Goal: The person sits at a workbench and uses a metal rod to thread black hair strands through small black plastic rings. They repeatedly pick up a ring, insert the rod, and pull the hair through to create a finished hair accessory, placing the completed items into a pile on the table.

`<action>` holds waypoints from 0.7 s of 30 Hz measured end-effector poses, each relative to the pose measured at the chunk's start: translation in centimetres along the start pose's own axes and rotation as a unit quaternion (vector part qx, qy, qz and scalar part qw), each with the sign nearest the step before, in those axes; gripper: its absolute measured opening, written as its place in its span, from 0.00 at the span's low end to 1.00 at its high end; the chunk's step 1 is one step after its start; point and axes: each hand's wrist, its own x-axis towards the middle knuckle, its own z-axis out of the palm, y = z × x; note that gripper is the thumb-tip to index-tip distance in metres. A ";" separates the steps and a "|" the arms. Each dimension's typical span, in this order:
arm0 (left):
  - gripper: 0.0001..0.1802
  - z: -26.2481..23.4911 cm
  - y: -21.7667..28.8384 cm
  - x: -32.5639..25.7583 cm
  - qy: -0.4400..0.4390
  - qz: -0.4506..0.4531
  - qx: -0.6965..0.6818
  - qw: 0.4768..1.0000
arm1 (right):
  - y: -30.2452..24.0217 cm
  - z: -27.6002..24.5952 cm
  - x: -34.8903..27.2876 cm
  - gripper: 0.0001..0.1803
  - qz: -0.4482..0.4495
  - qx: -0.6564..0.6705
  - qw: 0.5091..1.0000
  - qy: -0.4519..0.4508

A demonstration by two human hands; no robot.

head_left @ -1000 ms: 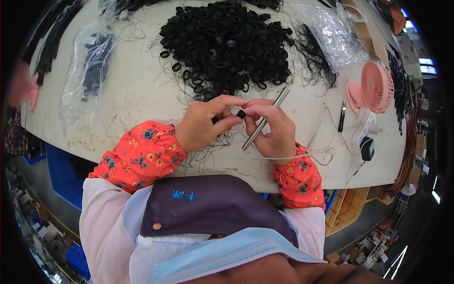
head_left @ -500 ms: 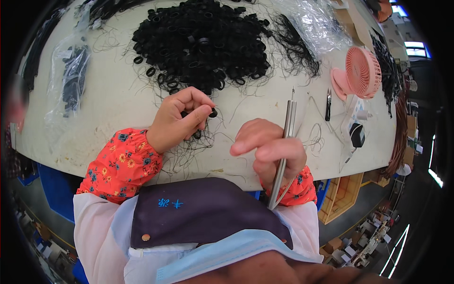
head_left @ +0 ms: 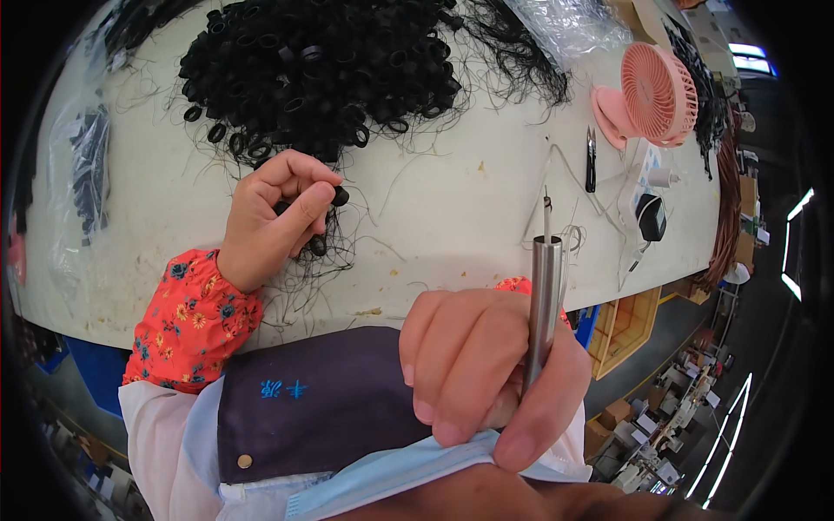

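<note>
My left hand is closed, with thumb and forefinger pinched on a small black ring. Other black pieces show partly beneath its fingers, among loose dark threads on the table. Raised close to my chest at the right, my right hand grips a slim, steel pen-shaped tool. A thin pointed tip sticks up from the tool, apart from the black ring. Beyond my left hand lies a large pile of black rings with stray threads around it.
A pink fan stands at the right of the table, near small thread snips, a white power strip and a black plug. Clear plastic lies at the back, a bagged black bundle at left.
My right hand has lifted toward my chest, and the tool in it is more upright. My left hand keeps its pinch on the black ring. The whole view has shifted slightly.
</note>
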 end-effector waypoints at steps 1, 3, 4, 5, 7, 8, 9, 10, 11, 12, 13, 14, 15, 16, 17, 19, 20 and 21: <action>0.05 0.0 -0.1 0.0 -0.001 0.000 -0.005 1.000 | 0.1 -0.1 0.0 0.08 0.004 0.009 1.000 -0.007; 0.05 -0.1 -0.1 0.0 0.002 0.000 -0.005 1.000 | 0.4 -0.4 -0.2 0.08 0.005 0.026 0.999 -0.030; 0.05 -0.1 -0.1 0.0 0.004 -0.002 -0.001 1.000 | 0.5 -0.5 -0.2 0.08 0.005 0.024 0.999 -0.038; 0.05 0.0 -0.1 0.0 0.002 -0.007 0.000 1.000 | 0.5 -0.5 -0.2 0.08 0.005 0.021 0.999 -0.045; 0.05 0.0 -0.1 0.0 0.001 -0.003 -0.002 1.000 | 0.3 -0.2 -0.1 0.07 -0.001 0.000 1.000 -0.025; 0.05 0.0 -0.1 0.0 0.001 0.000 -0.003 1.000 | 0.2 0.0 0.0 0.07 -0.006 -0.007 1.000 -0.005; 0.06 0.0 -0.1 0.0 0.001 0.000 -0.004 1.000 | 0.1 0.5 0.1 0.07 -0.017 -0.011 0.999 0.036; 0.06 0.0 -0.1 0.0 0.000 0.001 -0.006 1.000 | 0.2 0.7 0.2 0.07 -0.022 -0.004 0.999 0.049; 0.06 0.0 -0.2 0.0 -0.001 0.001 -0.007 1.000 | 0.3 0.9 0.2 0.06 -0.028 0.003 0.998 0.063; 0.06 0.0 -0.2 0.1 -0.002 0.000 -0.003 1.000 | 0.6 0.9 0.2 0.06 -0.027 0.021 0.998 0.051; 0.06 -0.1 -0.2 0.1 -0.004 0.000 0.000 1.000 | 0.8 0.8 0.2 0.06 -0.027 0.038 0.998 0.038; 0.06 -0.1 -0.1 0.1 0.000 0.001 0.006 1.000 | 0.9 0.5 0.2 0.06 -0.027 0.036 0.999 0.014; 0.05 -0.1 -0.2 0.0 0.002 0.001 0.006 1.000 | 1.0 0.1 0.2 0.05 -0.028 0.034 0.999 -0.010; 0.05 0.0 -0.2 -0.1 0.004 0.001 0.005 1.000 | 0.9 -0.1 0.1 0.05 -0.028 0.030 0.999 -0.022; 0.05 0.0 -0.2 -0.1 0.002 -0.002 0.002 1.000 | 0.8 -0.2 0.2 0.05 -0.024 0.021 0.999 -0.029; 0.05 0.0 -0.2 -0.1 0.001 -0.003 -0.001 1.000 | 0.6 0.1 0.3 0.05 -0.021 0.004 1.000 -0.008; 0.05 0.0 -0.2 0.0 -0.001 -0.005 -0.003 1.000 | 0.6 0.3 0.2 0.05 -0.023 -0.002 1.000 0.010; 0.05 0.0 -0.2 0.1 -0.003 -0.006 -0.002 1.000 | 0.8 0.9 0.1 0.05 -0.033 -0.004 0.999 0.040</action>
